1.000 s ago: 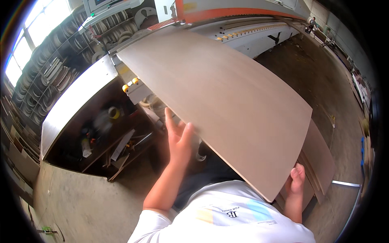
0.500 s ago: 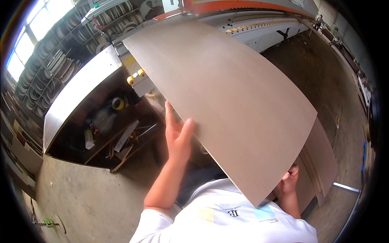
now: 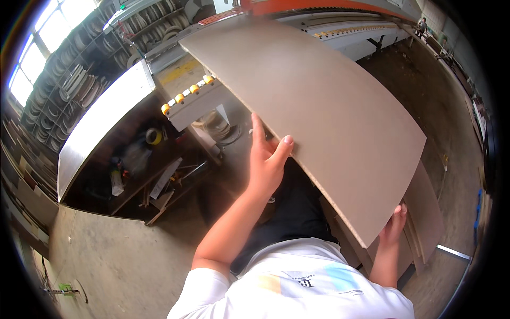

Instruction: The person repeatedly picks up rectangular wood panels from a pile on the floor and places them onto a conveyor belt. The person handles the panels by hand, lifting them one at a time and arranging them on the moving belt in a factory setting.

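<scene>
A large flat grey-beige board (image 3: 324,117) lies slantwise in front of me, its far end over the machine. My left hand (image 3: 268,162) holds its left long edge, the thumb on the top face and the index finger stretched along the edge; the other fingers are hidden underneath. My right hand (image 3: 392,223) is at the near short edge by the right corner, with its fingertips against the board and part of the hand hidden below it. More boards of similar colour (image 3: 422,207) stand stacked below and to the right.
A machine with an orange-red top (image 3: 329,6) runs along the back. Yellow rollers (image 3: 180,98) line a support arm left of the board. At left, a white-topped cabinet (image 3: 103,125) holds tape and tools. Racks of banding coils (image 3: 79,87) stand behind; a distant person (image 3: 422,24) is at far right.
The board has shifted to the right, uncovering more rollers and coils below. My left hand moved right and slightly up with it; my right hand moved slightly right, its fingers less curled.
</scene>
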Demonstrator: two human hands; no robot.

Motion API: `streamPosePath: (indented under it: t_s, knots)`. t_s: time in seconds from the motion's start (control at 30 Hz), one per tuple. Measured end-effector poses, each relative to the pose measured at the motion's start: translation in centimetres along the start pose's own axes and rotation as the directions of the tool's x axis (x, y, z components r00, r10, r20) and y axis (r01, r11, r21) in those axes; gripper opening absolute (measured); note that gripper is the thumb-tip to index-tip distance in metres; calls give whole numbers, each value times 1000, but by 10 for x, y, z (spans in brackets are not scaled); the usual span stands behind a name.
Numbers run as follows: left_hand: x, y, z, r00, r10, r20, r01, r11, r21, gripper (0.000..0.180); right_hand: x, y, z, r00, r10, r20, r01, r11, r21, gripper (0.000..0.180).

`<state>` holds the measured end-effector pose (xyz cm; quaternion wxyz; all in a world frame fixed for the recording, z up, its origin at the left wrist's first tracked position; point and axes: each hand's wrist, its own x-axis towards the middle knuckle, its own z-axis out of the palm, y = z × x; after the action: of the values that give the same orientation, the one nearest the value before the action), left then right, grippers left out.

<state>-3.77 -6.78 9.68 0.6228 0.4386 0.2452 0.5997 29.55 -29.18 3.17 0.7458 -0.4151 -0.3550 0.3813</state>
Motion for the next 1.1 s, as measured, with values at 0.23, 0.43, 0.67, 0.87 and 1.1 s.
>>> streamPosePath:
  t_s: [0.23,0.43,0.67,0.87,1.1]
  knots:
    - [40,-29,25,995,-71,76,64,994,94,96,40,11,-28,977,17,-211,-7,999,45,39]
    - [36,-76,24,977,-160,141,118,956,267,62,68,38,-46,899,-79,-431,2,984,-176,47]
    - [-49,-228,-31,855,-245,456,-275,531,801,27,17,112,-34,830,376,-411,-499,830,-250,38]
    - [-80,-223,-23,743,-117,659,-588,356,726,25,-58,178,-58,868,417,-269,-387,230,-893,33]
    - [-73,-221,-32,709,-135,692,-600,401,692,25,-21,176,-85,916,336,-219,-249,48,-967,31]
